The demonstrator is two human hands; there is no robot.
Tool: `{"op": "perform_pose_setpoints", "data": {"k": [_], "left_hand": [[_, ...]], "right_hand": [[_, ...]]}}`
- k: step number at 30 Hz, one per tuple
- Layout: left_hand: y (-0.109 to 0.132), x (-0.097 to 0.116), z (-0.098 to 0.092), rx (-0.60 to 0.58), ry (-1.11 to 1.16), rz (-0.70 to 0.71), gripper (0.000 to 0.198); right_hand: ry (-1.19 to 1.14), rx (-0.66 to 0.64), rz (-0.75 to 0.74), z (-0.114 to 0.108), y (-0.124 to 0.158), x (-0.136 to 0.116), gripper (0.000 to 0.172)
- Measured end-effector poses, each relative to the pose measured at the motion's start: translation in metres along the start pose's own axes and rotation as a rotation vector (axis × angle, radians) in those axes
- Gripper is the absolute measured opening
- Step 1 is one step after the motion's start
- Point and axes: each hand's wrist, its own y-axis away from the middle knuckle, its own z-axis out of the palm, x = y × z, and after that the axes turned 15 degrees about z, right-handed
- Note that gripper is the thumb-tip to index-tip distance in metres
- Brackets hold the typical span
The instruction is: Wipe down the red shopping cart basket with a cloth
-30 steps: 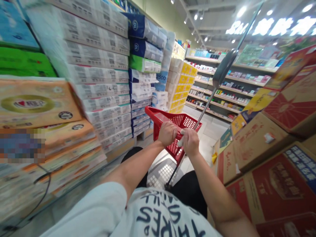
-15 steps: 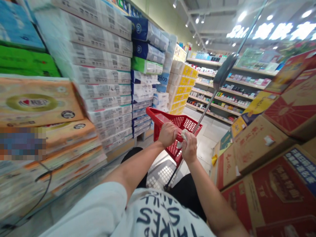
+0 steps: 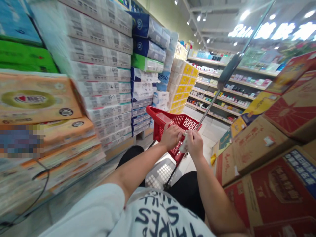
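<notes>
My left hand (image 3: 171, 137) is closed just in front of the red handle (image 3: 160, 116) of a shopping cart, its fingertips at the upper edge of a crumpled whitish cloth (image 3: 183, 144). On the cloth's other side, my right hand (image 3: 195, 144) is curled around it. The cloth spans the small gap between both hands. Past them is the cart's red perforated basket (image 3: 191, 122); the hands hide the near end of the handle. A slim metal pole (image 3: 208, 108) with a dark grey sleeve (image 3: 229, 70) rises slantwise beside my right hand.
Tall stacks of wrapped paper packs (image 3: 106, 72) and orange tissue packs (image 3: 39, 98) line the left. Cardboard cartons (image 3: 261, 131) crowd the right. Stocked shelves (image 3: 237, 90) stand across the far end, beyond a strip of pale floor (image 3: 208, 131).
My right hand has shifted slightly to the right, and more of the cloth shows between the hands. My left hand has moved a little right and down along the cart handle.
</notes>
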Motion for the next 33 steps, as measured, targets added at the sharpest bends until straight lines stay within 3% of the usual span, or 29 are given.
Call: {"op": "perform_pose_setpoints", "data": {"k": [2, 7, 9, 13, 18, 22, 29, 33], "left_hand": [[0.002, -0.001, 0.003, 0.019, -0.007, 0.010, 0.031], [0.005, -0.005, 0.002, 0.019, -0.028, 0.017, 0.030], [0.007, -0.007, 0.000, 0.016, -0.025, 0.017, 0.030], [0.008, -0.009, -0.001, 0.024, -0.022, 0.021, 0.029], [0.008, -0.007, 0.000, 0.038, -0.016, 0.018, 0.029], [0.008, -0.006, -0.001, 0.035, -0.009, 0.017, 0.029], [0.008, -0.007, -0.002, 0.037, -0.006, 0.013, 0.029], [0.008, -0.007, -0.002, 0.045, 0.002, 0.015, 0.029]], "right_hand": [[-0.007, -0.022, 0.010, 0.005, -0.003, 0.001, 0.036], [0.026, 0.150, -0.224, 0.023, 0.018, 0.017, 0.031], [0.039, 0.095, -0.216, 0.022, 0.014, 0.016, 0.029], [0.073, -0.092, -0.055, 0.014, -0.006, 0.005, 0.035], [0.014, 0.144, -0.172, 0.021, 0.014, 0.013, 0.030], [0.000, 0.141, -0.235, 0.024, 0.028, 0.020, 0.034], [-0.064, 0.237, -0.114, 0.017, 0.041, 0.009, 0.034], [-0.028, 0.285, -0.091, 0.009, 0.041, 0.003, 0.023]]}}
